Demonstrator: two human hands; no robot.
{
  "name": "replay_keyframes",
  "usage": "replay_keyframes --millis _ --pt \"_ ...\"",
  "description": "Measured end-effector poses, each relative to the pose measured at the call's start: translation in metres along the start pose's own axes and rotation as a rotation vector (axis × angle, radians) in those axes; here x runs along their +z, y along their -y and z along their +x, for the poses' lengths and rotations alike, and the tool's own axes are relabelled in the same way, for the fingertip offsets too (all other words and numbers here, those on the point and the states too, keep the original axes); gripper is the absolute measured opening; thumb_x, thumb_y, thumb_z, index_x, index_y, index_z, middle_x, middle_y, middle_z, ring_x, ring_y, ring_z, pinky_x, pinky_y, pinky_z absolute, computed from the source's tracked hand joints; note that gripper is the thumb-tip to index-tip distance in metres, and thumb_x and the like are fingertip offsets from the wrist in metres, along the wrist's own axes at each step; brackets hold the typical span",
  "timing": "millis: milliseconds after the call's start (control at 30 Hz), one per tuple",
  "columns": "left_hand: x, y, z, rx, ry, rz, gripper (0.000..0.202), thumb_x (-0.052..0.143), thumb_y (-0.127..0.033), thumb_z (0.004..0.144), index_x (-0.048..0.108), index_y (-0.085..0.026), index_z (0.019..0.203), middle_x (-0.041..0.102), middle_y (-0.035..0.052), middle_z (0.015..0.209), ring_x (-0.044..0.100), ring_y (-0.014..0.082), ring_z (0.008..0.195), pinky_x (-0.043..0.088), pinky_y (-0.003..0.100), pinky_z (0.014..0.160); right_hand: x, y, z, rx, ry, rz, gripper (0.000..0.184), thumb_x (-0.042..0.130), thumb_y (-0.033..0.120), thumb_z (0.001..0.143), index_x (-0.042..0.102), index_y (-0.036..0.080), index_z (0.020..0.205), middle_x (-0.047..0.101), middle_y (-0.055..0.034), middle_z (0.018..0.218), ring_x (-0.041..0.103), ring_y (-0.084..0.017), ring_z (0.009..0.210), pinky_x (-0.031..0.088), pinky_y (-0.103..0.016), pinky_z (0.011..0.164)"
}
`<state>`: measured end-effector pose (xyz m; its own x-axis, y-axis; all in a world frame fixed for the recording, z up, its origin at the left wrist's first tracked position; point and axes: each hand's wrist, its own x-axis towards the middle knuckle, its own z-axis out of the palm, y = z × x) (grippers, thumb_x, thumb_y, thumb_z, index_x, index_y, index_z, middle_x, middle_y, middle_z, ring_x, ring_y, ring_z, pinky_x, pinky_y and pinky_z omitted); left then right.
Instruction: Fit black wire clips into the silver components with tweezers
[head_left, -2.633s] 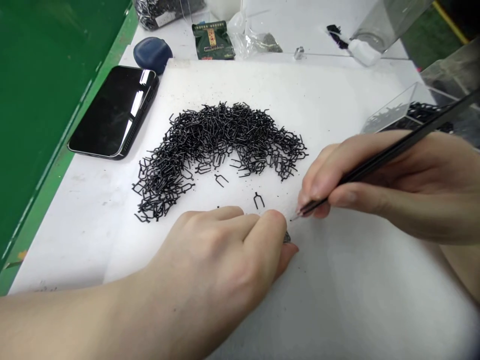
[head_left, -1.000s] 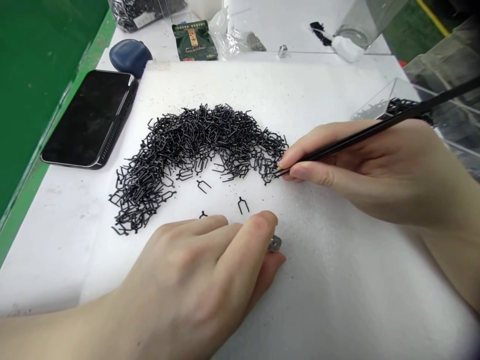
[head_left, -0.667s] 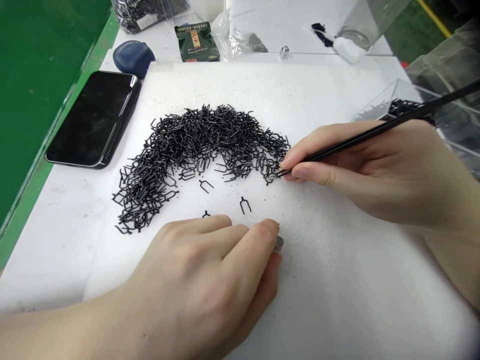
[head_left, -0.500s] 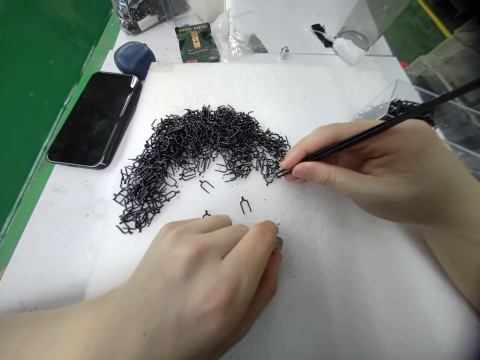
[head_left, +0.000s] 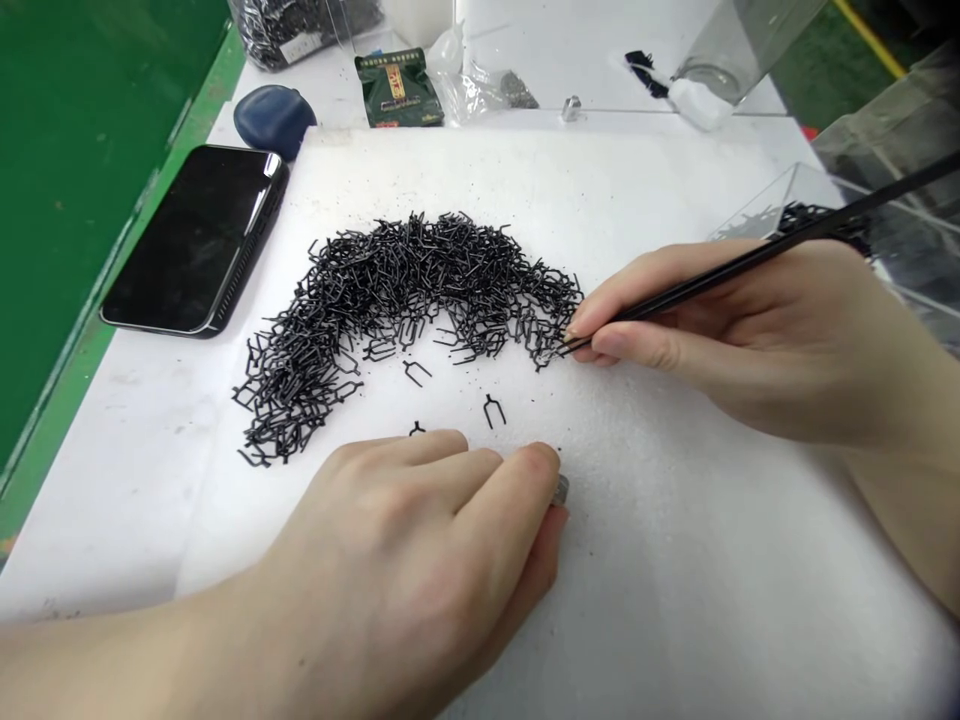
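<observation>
Black tweezers [head_left: 720, 278] pinched in right-hand fingers [head_left: 607, 340] touch the wire heap [head_left: 397, 290]; left-hand fingers [head_left: 525, 480] hold a small metal piece [head_left: 560, 490].

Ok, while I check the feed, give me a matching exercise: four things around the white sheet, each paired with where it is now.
Things:
1 black tweezers
2 lone forked wire clip
3 black smartphone
4 dark blue rounded case

Places:
A just off the far left corner of the white foam sheet
B left of the sheet, screen up
C in the right hand, tips at the black wire clip pile
D on the sheet, just beyond the left hand

Pairs: 1C, 2D, 3B, 4A
</observation>
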<state>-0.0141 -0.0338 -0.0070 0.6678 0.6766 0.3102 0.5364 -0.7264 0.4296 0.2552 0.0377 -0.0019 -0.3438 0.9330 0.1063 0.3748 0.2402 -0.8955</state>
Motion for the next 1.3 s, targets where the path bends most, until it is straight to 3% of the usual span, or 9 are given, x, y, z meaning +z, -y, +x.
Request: replay_keyframes --millis 367,633,1033,1300 --pt "0.001 -0.0003 0.0025 0.002 0.006 0.007 0.022 0.06 -0.014 0.12 0.081 -0.013 0.112 0.059 -0.0085 0.066 0.056 0.0145 0.052 0.042 0.035 0.048 -0.0019 0.0001 -0.0023 -0.028 -0.005 -0.045 0.011 0.093 0.022 0.1 0.092 0.032 0.096 0.091 0.0012 0.098 0.089 -0.022 0.091 0.078 -0.038 0.085" --pt "0.0021 -0.0005 0.0015 0.006 0.024 0.015 0.021 0.061 -0.015 0.12 0.081 -0.013 0.113 0.061 -0.0081 0.067 0.056 0.0157 0.052 0.044 0.037 0.048 -0.0011 -0.0017 -0.0004 -0.018 0.002 0.002 0.013 0.093 0.021 0.098 0.092 0.033 0.094 0.091 0.0038 0.095 0.089 -0.018 0.091 0.077 -0.031 0.085" --pt "-0.0019 0.0013 -0.0009 0.005 0.015 0.017 0.023 0.059 -0.012 0.119 0.08 -0.014 0.111 0.061 -0.0083 0.066 0.055 0.0154 0.051 0.043 0.037 0.048 -0.0006 -0.0018 -0.0004 -0.037 -0.001 -0.032 0.011 0.094 0.024 0.099 0.093 0.034 0.094 0.091 0.0028 0.096 0.088 -0.021 0.09 0.076 -0.035 0.081" --pt "0.0029 0.0004 0.0005 0.01 0.0 0.021 0.022 0.059 -0.015 0.12 0.079 -0.015 0.111 0.059 -0.0082 0.066 0.054 0.0159 0.052 0.041 0.037 0.048 -0.0005 -0.0021 -0.0005 -0.025 0.003 -0.021 0.015 0.094 0.02 0.098 0.094 0.034 0.095 0.091 0.003 0.097 0.089 -0.021 0.093 0.078 -0.037 0.088"
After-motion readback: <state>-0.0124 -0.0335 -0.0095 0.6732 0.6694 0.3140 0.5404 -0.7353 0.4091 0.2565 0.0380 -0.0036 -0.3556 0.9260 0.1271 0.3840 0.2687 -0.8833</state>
